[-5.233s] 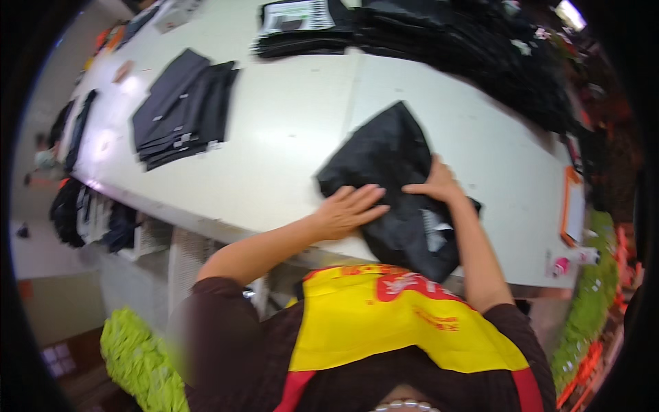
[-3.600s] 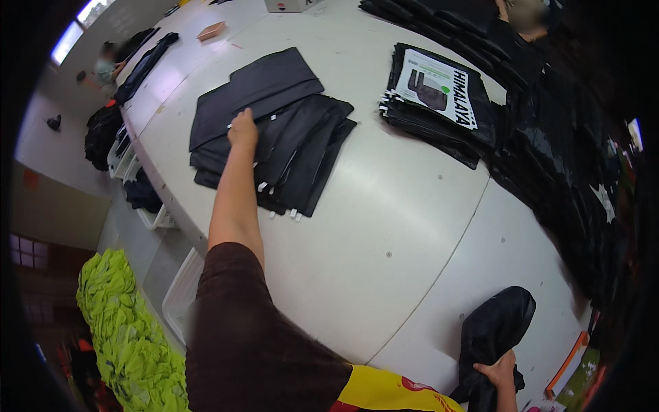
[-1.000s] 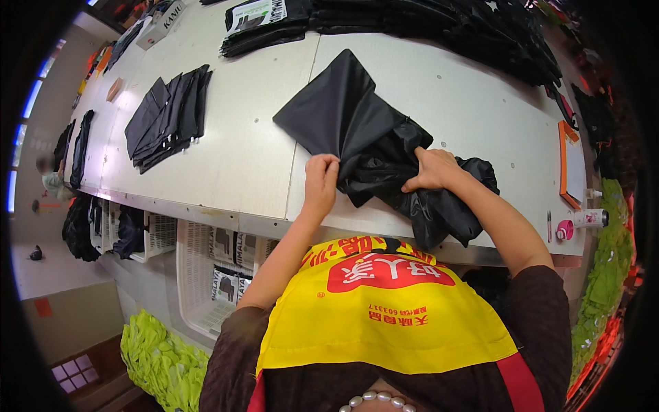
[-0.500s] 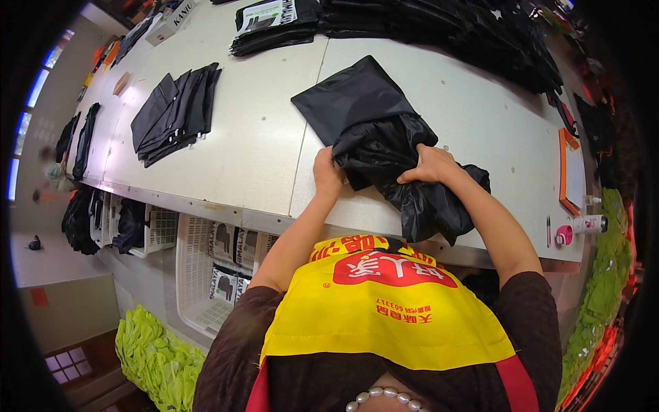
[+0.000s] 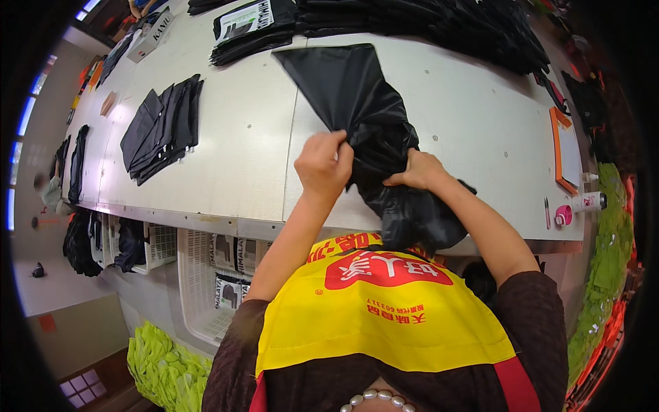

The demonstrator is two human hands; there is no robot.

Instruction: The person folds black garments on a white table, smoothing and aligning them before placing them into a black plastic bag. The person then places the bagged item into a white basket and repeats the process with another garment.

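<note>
A thin, shiny black fabric piece [image 5: 350, 82] lies partly flat on the table, its far end a smooth corner. Toward me it turns into a crumpled bunch that hangs over the near edge in front of my apron. My left hand [image 5: 325, 161] is closed in a pinch on the left side of the gathered cloth. On the right side, my right hand [image 5: 420, 170] grips the bunch with its thumb across the folds. What lies inside the folds is hidden.
On the white table [image 5: 254, 144] lie a fanned stack of black cloth pieces [image 5: 163, 127] and, farther back, black piles [image 5: 473, 31]. An orange-edged tray [image 5: 564, 151] and a bottle [image 5: 589, 201] stand at right. White baskets [image 5: 195, 275] with packages sit below the near edge.
My left hand has drawn up into a fist, pulling the cloth into tight creases. The fabric's far end has swung up and left. My right hand keeps hold of the bunch.
</note>
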